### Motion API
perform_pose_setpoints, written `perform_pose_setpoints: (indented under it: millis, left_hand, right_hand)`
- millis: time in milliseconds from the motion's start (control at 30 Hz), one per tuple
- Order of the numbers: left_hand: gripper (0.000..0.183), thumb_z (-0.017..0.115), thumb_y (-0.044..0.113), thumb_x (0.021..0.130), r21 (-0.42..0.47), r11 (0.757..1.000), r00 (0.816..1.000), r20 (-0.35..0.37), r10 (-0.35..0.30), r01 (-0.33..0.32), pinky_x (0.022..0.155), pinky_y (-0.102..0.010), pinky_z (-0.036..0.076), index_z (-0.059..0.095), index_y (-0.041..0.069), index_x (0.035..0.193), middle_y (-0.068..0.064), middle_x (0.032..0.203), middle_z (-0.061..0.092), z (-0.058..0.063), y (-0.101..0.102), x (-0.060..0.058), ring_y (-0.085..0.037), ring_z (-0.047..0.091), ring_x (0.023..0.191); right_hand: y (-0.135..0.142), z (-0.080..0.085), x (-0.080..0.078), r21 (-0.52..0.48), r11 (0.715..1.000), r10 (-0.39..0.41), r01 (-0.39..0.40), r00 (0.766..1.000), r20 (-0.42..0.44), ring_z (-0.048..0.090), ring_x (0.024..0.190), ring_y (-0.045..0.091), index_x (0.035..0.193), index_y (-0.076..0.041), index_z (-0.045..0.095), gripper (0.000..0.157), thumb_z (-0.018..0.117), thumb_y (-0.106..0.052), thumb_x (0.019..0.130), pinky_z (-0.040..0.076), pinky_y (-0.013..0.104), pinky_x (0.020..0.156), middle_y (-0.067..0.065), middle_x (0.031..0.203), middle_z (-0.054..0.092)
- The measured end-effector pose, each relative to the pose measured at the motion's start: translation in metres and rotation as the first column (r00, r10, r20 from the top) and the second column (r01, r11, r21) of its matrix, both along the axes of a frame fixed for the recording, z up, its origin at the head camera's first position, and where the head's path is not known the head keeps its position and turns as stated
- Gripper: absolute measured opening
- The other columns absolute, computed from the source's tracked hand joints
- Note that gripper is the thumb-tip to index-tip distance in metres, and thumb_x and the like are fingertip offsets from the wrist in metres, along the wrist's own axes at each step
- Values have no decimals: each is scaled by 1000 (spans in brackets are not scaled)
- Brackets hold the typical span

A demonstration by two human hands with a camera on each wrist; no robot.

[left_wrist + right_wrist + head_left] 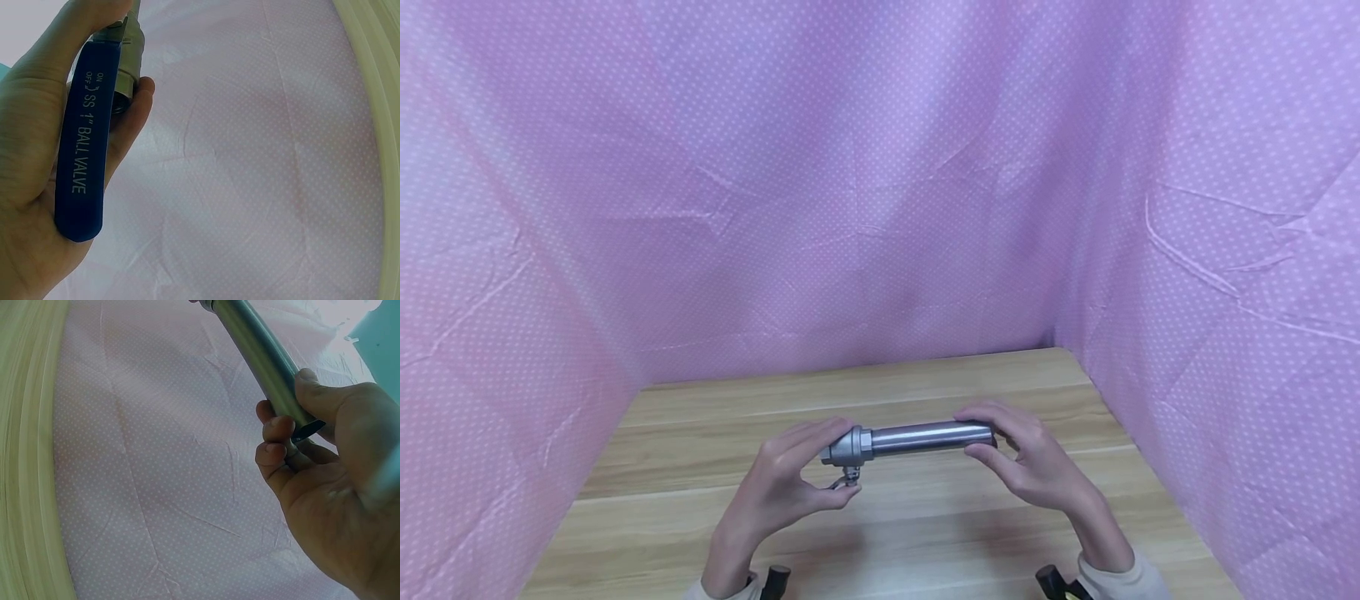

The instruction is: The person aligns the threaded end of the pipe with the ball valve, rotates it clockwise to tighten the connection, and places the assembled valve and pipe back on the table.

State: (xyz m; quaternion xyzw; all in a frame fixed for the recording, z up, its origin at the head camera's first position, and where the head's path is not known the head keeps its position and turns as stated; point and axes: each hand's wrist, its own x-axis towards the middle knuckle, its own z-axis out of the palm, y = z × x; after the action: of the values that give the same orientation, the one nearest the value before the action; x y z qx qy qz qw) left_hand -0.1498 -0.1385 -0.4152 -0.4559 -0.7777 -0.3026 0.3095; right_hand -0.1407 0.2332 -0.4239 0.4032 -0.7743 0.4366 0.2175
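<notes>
My left hand [786,475] grips a steel ball valve [848,448], fingers over its body and thumb by the stem. In the left wrist view the blue lever [87,144] of the valve lies along the palm, printed "SS 1" BALL VALVE" with ON and OFF marks. A smooth, shiny steel pipe [917,438] runs sideways from the valve's hex end. At its far end my right hand [1026,454] holds the pipe between thumb and fingers. The open end of the pipe [265,362] shows between those fingers in the right wrist view. Both parts are held above the table.
The wooden table [700,508] lies beneath both hands. Pink cloth with white dots [850,208] hangs as walls at the back and both sides. Black strap pieces [775,581] show near the wrists at the bottom of the head view.
</notes>
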Motion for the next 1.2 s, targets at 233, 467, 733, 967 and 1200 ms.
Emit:
perform_pose_setpoints:
  millis: [233, 467, 733, 967, 1200]
  left_hand:
    - [86, 109, 11, 55, 1, 1000, 1000, -5, 1, -1, 103, -31, 73, 77, 0, 134, -14, 121, 87, 0, 1, 0, -32, 86, 104]
    - [87, 109, 11, 55, 4, 1000, 1000, 0, -3, 3, 104, -30, 72, 77, 0, 136, -14, 122, 87, 0, 1, -1, -32, 86, 105]
    - [87, 109, 11, 55, 4, 1000, 1000, 5, -3, 3, 104, -31, 72, 77, 1, 136, -13, 122, 87, -1, 1, -1, -32, 86, 105]
    - [86, 109, 11, 56, 0, 1000, 1000, 6, -1, 1, 104, -32, 73, 78, 1, 135, -13, 122, 87, 0, 2, 0, -32, 86, 106]
    - [85, 108, 10, 56, 1, 1000, 1000, 5, -7, 7, 105, -31, 72, 78, 2, 136, -12, 122, 87, 0, 2, 0, -31, 86, 106]
  right_hand:
    - [0, -1, 0, -22, 999, 30, -30, 999, -13, 69, 105, 10, 137, -6, 72, 55, 82, 16, 89, 60, 19, 82, 7, 127, 72]
    - [0, -1, -1, 4, 1000, -6, 6, 1000, -25, 68, 105, 8, 138, -9, 72, 56, 83, 14, 88, 57, 17, 82, 4, 130, 72]
    - [0, -2, -1, -1, 1000, 8, -8, 999, -48, 72, 115, 12, 137, -7, 73, 56, 83, 16, 88, 58, 12, 104, 5, 129, 73]
    - [-1, 0, -1, -7, 1000, 30, -30, 998, -52, 70, 107, 11, 138, -6, 72, 54, 82, 15, 90, 59, 16, 96, 3, 124, 74]
    - [0, 0, -1, -1, 1000, 31, -32, 998, -46, 67, 102, 9, 137, -5, 72, 52, 82, 13, 90, 58, 18, 91, 1, 120, 75]
